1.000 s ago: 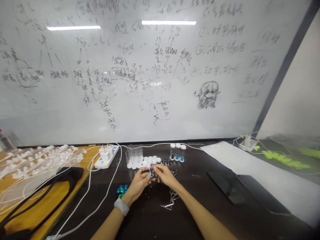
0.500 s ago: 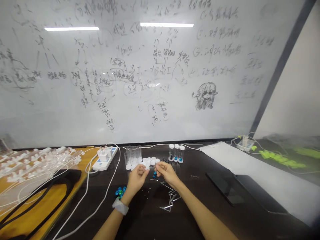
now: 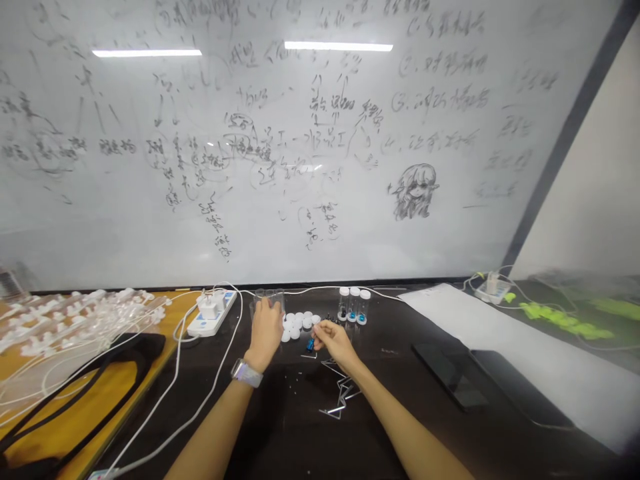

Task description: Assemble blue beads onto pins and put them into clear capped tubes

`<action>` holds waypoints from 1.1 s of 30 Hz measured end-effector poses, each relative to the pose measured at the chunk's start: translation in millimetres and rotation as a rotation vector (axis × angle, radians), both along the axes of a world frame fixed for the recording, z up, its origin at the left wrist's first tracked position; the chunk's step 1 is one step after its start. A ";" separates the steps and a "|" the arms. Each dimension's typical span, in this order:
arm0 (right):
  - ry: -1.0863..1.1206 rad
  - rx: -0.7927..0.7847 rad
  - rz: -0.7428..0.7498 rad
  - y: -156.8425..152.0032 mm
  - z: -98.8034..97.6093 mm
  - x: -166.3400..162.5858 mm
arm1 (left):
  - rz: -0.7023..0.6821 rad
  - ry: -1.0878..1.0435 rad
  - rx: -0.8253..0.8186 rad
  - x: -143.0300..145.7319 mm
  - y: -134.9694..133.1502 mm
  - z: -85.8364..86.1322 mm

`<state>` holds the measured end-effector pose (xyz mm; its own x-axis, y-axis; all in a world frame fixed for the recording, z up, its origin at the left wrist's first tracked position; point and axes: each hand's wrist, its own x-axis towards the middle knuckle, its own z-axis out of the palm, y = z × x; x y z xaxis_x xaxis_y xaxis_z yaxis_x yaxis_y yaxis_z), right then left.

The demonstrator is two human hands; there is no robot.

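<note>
My left hand (image 3: 266, 333) reaches over the group of clear plastic tubes (image 3: 281, 300) at the back of the dark table. Its back faces me and hides the fingertips, so I cannot tell whether it grips a tube. My right hand (image 3: 336, 341) is closed in a pinch just right of the white round caps (image 3: 295, 323). What lies between its fingertips is too small to make out. Close below those fingertips is a small blue piece (image 3: 311, 345); whether it is held or lies on the table is unclear.
Three white-capped tubes (image 3: 354, 305) with small parts stand behind my right hand. Silver hex keys (image 3: 343, 397) lie in front. A power strip (image 3: 213, 317) with white cables is on the left. Two dark flat devices (image 3: 450, 377) and a white sheet (image 3: 500, 333) lie right.
My left hand has moved away from my right hand, back and left onto the clear tubes. My right hand stays in nearly the same place, still pinched. The view has shifted slightly.
</note>
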<state>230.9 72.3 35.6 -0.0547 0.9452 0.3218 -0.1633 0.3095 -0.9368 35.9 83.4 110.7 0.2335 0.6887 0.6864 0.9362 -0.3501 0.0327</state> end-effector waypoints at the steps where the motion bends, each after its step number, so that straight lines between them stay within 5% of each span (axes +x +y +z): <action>1: 0.002 0.006 -0.009 0.8 -0.7 -0.1 | -0.022 0.005 -0.004 0.4 -4.8 0.4; 7: 0.092 0.022 -0.056 4.5 -6.2 -1.8 | 0.008 0.007 -0.089 -0.9 -27.6 0.6; 14: 0.058 -0.007 -0.061 3.6 -6.1 -1.6 | -0.063 -0.152 -0.308 -7.6 -23.1 -13.9; 18: 0.084 0.008 -0.092 2.9 -5.5 -2.0 | -0.178 -0.341 -0.304 -1.7 -16.2 -44.1; 23: 0.189 0.121 -0.257 0.2 5.2 4.3 | -0.349 -0.310 -0.228 7.2 -17.0 -75.7; 27: 0.225 0.201 -0.382 -2.4 14.1 9.9 | -0.378 -0.362 -0.175 9.2 -23.8 -79.5; 33: 0.110 0.193 -0.318 -7.3 10.5 -0.3 | -0.401 -0.431 -0.119 8.3 -27.8 -79.4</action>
